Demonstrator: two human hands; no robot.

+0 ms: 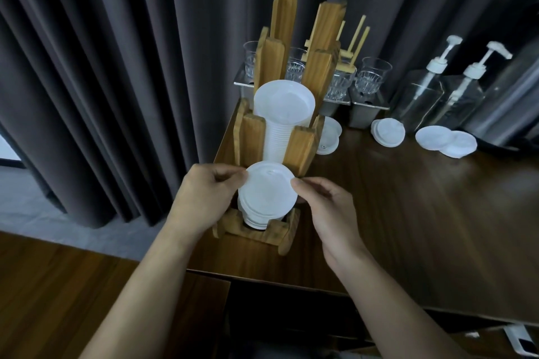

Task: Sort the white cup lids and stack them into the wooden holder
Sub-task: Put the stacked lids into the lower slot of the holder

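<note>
Over a glossy dark table [408, 213], left hand [201, 198] and right hand [329, 213] pinch one round white lid [268, 189].

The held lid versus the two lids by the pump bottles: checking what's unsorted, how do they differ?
Left hand and right hand pinch the held lid over the wooden holder; the two loose lids lie untouched on the table. It tilts; they lie flat, overlapping. All white, round.
</note>
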